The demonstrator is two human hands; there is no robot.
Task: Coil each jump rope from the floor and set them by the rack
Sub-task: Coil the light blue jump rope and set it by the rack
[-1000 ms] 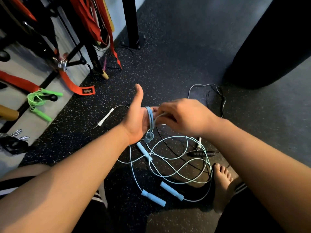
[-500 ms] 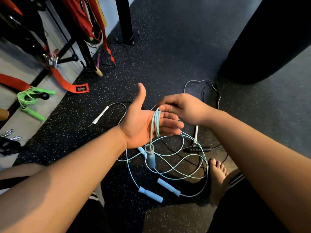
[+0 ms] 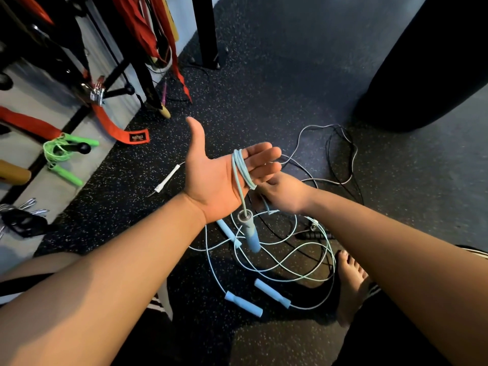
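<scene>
My left hand (image 3: pixel 219 178) is held palm up with straight fingers and the thumb raised. A light blue jump rope (image 3: pixel 241 170) is wound in several turns round its fingers. One blue handle (image 3: pixel 250 235) hangs from the palm. My right hand (image 3: pixel 281 192) is below and behind the left fingers, pinching the blue cord. The rest of that cord lies in loose loops (image 3: pixel 287 262) on the floor with more blue handles (image 3: pixel 244 303). A white-handled rope (image 3: pixel 167 178) and a black rope (image 3: pixel 340 151) lie tangled beyond.
The rack (image 3: pixel 113 62) with red straps (image 3: pixel 111 122) stands at the upper left. A coiled green jump rope (image 3: pixel 62 154) lies beside it. A black punching bag (image 3: pixel 427 64) fills the upper right. My bare foot (image 3: pixel 352 283) rests at the lower right.
My right hand went from above the left fingers down under them, carrying the blue cord round for another turn. The left hand rose a little.
</scene>
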